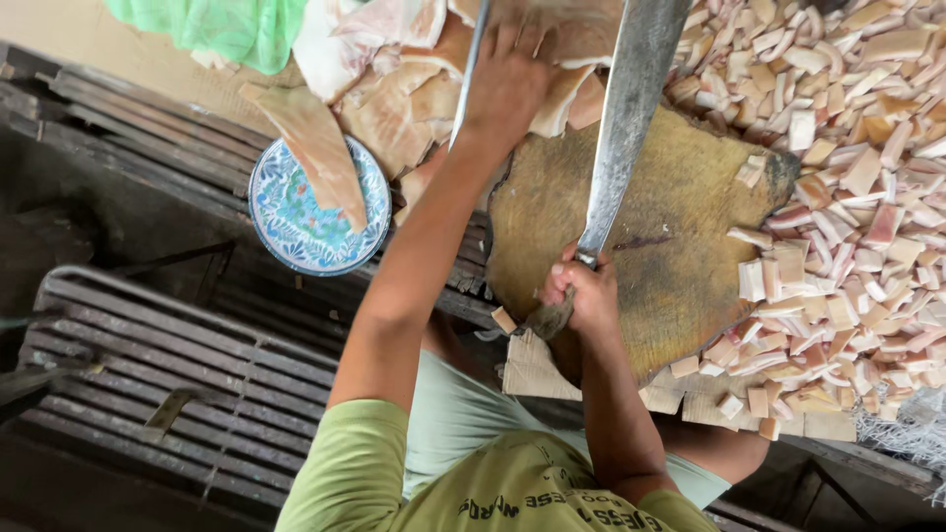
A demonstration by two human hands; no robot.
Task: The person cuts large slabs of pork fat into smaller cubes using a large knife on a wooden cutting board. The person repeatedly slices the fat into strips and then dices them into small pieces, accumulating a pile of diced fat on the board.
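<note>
My right hand [583, 292] grips the handle of a long, broad knife [627, 118], whose blade lies across a round wooden chopping block [680, 236]. My left hand [507, 81] reaches past the block's far edge and clasps a pale slab of pork skin and fat [567, 99] in a heap of such slabs [394, 108]. A thin metal blade [469, 69] stands next to that wrist. Several small cut pieces [847, 227] are piled to the right of the block.
A blue patterned plate [296, 222] on the left carries one long slab [315, 148]. A green plastic bag [232, 25] lies at the top left. Dark slatted wooden racks [168, 365] fill the lower left. Cardboard [537, 372] sticks out under the block.
</note>
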